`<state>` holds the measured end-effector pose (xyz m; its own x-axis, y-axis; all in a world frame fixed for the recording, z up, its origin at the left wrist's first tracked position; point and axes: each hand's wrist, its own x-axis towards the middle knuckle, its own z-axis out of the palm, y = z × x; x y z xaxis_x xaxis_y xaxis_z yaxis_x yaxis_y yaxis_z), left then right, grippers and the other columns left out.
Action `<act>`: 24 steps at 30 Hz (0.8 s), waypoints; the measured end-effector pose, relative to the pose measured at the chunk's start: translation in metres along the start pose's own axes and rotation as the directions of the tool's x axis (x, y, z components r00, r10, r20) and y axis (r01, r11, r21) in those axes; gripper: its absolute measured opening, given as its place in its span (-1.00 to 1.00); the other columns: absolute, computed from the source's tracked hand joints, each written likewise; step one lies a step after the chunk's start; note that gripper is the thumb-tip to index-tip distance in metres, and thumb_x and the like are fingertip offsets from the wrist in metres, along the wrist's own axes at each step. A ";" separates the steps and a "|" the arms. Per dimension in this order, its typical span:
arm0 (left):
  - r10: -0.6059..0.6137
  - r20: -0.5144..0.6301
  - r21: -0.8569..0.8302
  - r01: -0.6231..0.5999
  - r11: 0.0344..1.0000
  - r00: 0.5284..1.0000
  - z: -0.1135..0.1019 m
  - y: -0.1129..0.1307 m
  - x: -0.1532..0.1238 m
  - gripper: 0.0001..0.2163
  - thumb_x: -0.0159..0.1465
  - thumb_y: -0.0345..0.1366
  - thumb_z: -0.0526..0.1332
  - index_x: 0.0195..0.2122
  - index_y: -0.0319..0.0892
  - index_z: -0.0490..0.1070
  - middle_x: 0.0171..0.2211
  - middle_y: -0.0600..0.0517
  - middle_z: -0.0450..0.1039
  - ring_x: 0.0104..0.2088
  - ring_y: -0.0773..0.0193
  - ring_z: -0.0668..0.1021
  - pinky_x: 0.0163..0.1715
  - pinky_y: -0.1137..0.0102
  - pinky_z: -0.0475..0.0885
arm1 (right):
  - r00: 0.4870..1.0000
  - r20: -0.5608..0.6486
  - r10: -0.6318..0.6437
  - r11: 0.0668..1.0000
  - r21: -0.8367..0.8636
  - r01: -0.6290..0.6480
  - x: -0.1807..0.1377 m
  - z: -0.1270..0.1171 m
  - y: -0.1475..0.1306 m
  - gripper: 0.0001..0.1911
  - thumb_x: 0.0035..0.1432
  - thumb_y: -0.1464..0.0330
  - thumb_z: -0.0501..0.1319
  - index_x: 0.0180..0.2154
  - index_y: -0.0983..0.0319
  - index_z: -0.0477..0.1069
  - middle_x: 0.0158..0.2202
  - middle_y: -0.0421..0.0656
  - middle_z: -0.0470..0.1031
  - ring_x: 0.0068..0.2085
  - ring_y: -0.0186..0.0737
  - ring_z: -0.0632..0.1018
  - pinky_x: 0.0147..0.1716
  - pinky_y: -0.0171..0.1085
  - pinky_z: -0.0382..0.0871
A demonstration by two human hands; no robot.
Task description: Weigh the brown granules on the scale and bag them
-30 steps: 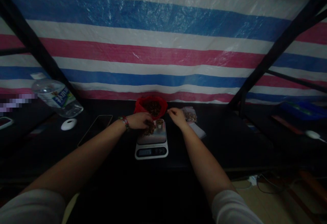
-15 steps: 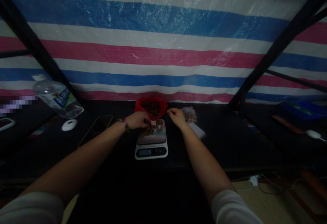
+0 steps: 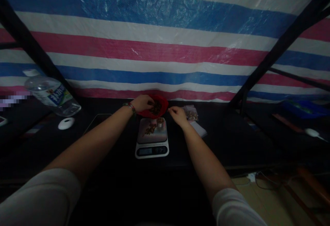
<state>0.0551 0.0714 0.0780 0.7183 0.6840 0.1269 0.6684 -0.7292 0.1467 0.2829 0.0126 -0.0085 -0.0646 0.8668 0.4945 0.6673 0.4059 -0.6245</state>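
Note:
A white kitchen scale (image 3: 152, 145) stands on the dark table, with a small pile of brown bits (image 3: 149, 129) and a small metal cup (image 3: 160, 122) on its pan. Behind it sits a red bag (image 3: 162, 103) full of the same brown bits. My left hand (image 3: 143, 102) reaches into that bag, fingers curled among the bits. My right hand (image 3: 177, 115) rests at the bag's right edge, fingers pinched together; what they hold is too small to see.
A clear packet of brown bits (image 3: 191, 112) and a white packet (image 3: 198, 128) lie right of the scale. Left of it are a phone (image 3: 97, 120), a white mouse (image 3: 66, 123) and a water bottle (image 3: 51, 94). A striped tarp hangs behind the table.
My left hand has left the scale's pan and moved back into the red bag. A small pile of bits now lies uncovered on the pan. My right hand has stayed in place.

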 end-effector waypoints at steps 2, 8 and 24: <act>0.006 -0.005 0.024 -0.006 1.000 1.000 0.009 -0.006 0.008 -0.74 0.14 -0.24 0.14 -0.22 -0.19 0.55 -0.22 -0.06 0.53 -0.23 0.18 0.51 -0.23 0.41 0.33 | 1.000 0.007 -0.006 1.000 0.004 0.006 0.000 0.000 -0.001 -0.73 0.17 0.30 0.09 -0.46 0.22 0.50 -0.45 -0.16 0.53 -0.41 -0.26 0.47 -0.41 -0.33 0.22; -0.007 -0.050 0.028 0.009 1.000 0.999 0.024 -0.015 0.016 -0.72 0.17 -0.28 0.11 -0.16 -0.20 0.52 -0.16 -0.11 0.52 -0.16 0.12 0.50 -0.12 0.35 0.33 | 0.999 0.037 0.001 1.000 0.017 -0.002 -0.001 0.001 -0.003 -0.73 0.17 0.29 0.09 -0.45 0.22 0.50 -0.45 -0.16 0.52 -0.40 -0.26 0.48 -0.41 -0.33 0.23; -0.147 -0.472 -0.072 0.128 0.989 0.869 0.032 -0.012 -0.040 -0.73 0.24 -0.29 0.04 -0.18 -0.19 0.51 -0.19 -0.07 0.53 -0.15 0.15 0.52 -0.04 0.26 0.36 | 0.910 0.125 0.395 0.819 -0.498 -0.287 -0.006 -0.056 -0.031 -0.61 0.18 0.12 0.05 -0.41 0.22 0.51 -0.45 -0.13 0.52 -0.39 -0.27 0.49 -0.41 -0.36 0.21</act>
<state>0.0244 0.0517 0.0400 0.4351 0.7117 0.5514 0.7394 -0.6319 0.2322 0.3046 -0.0216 0.0416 0.1121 0.9854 0.1279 0.9339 -0.0605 -0.3523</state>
